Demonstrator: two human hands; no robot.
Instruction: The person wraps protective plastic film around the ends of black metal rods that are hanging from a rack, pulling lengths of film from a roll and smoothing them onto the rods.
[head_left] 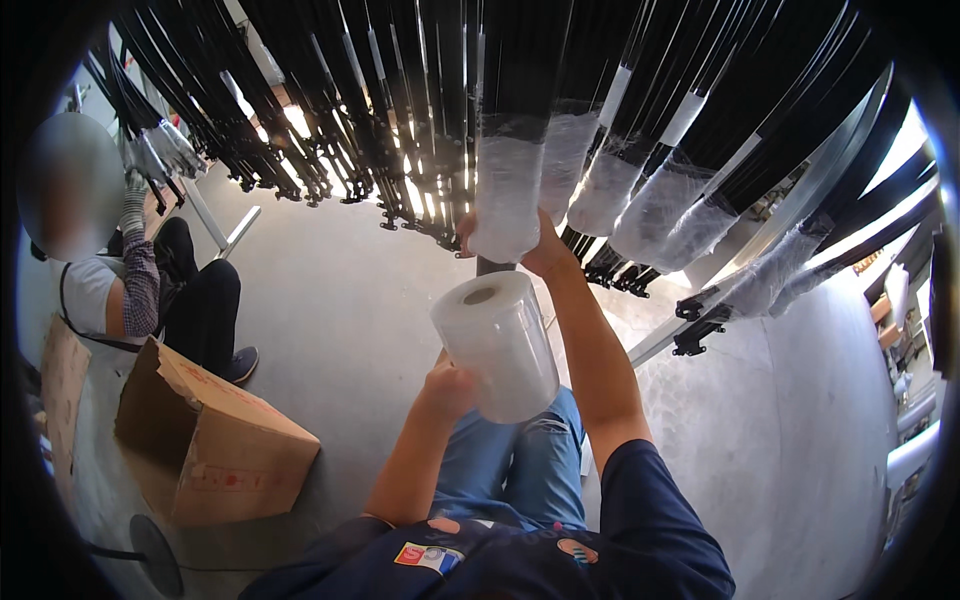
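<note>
My left hand (449, 388) is closed on the side of a large roll of clear stretch film (515, 365), its cardboard core facing up and away from me. Just beyond the roll hangs a bundle of long black strips, its lower end wrapped in clear film (507, 195). My right hand (545, 250) grips that wrapped end from the right, with fingertips showing at its left side. The rest of those fingers are hidden behind the bundle. Other film-wrapped bundle ends (605, 195) hang close by on the right.
Many black strips with small end fittings (300, 180) hang across the far side. A cardboard box (245, 460) stands open on the floor at left. Beyond it a person (130, 280) sits, one gloved hand at the strips. A round black disc (156, 555) is at lower left.
</note>
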